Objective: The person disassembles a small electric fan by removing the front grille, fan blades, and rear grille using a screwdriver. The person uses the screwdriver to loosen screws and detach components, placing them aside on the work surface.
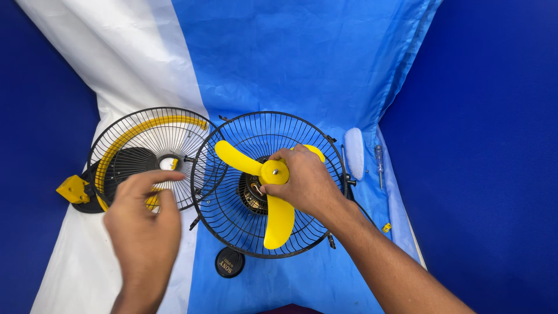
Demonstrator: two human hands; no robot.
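A yellow three-bladed fan propeller (278,218) sits inside a round black wire rear guard (232,232) at the middle of the cloth. My right hand (305,180) grips the propeller at its yellow hub (274,172), covering one blade. My left hand (145,218) hovers to the left, fingers loosely curled and holding nothing, in front of the front wire guard (145,125), which has a yellow ring and lies flat. Brass-coloured motor parts (251,195) show behind the blades.
A small round black cap (230,262) lies below the rear guard. A white oblong piece (354,152) and a screwdriver (379,166) lie to the right. A yellow block (73,189) sticks out at the far left. A small yellow bit (386,227) lies near my right forearm.
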